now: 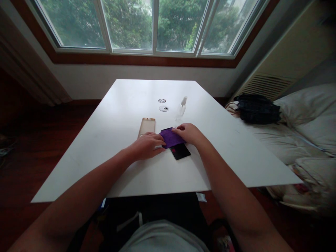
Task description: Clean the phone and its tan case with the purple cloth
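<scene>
A black smartphone (180, 152) lies on the white table in front of me, with a purple cloth (172, 138) spread across its upper part. My right hand (189, 133) pinches the cloth at its upper right, fingers bent and closed. At the cloth's left edge, the fingers of my left hand (149, 145) press on it beside the phone; the thumb lies lower, near the phone's side. Partly behind my left hand rests a clear, gold-rimmed phone case (147, 126). A transparent spray bottle (181, 108) stands just beyond my right hand.
Two small round flat items (164, 109) lie farther back on the white table (110, 115). Past its far edge is a wall with a window (128, 28). To the right, a dark bag (258, 108) sits on pale bedding (309, 112).
</scene>
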`<state>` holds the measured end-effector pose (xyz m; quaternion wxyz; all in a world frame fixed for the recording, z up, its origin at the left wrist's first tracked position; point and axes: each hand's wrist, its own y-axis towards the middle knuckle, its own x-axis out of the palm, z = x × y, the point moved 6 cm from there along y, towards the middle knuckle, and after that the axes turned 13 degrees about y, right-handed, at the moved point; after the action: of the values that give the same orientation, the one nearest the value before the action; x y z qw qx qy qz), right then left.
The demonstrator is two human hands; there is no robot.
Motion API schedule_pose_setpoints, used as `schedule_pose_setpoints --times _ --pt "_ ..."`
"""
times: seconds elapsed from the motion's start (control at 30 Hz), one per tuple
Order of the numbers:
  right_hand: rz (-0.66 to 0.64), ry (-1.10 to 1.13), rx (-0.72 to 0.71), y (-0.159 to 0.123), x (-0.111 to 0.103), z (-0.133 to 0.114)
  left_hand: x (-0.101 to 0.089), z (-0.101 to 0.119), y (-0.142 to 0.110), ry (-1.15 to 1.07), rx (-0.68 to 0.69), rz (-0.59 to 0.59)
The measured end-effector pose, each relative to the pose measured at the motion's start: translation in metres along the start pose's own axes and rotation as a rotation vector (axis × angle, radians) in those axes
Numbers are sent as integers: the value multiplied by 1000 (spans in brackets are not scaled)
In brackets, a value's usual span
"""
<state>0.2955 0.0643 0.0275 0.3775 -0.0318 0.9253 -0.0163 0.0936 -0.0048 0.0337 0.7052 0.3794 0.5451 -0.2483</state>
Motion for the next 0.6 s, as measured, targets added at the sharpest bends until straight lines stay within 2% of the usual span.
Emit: schedule_pose_setpoints --times 0.3,0.47,0.6 --pt "9 161 113 -4 6 4 3 1 -1 19 -14 -40" --pt "-76 470 163 -6 13 10 2 2 -1 14 -25 -57" --pt "-173 766 207 -11 22 4 2 2 -1 13 -24 -45"
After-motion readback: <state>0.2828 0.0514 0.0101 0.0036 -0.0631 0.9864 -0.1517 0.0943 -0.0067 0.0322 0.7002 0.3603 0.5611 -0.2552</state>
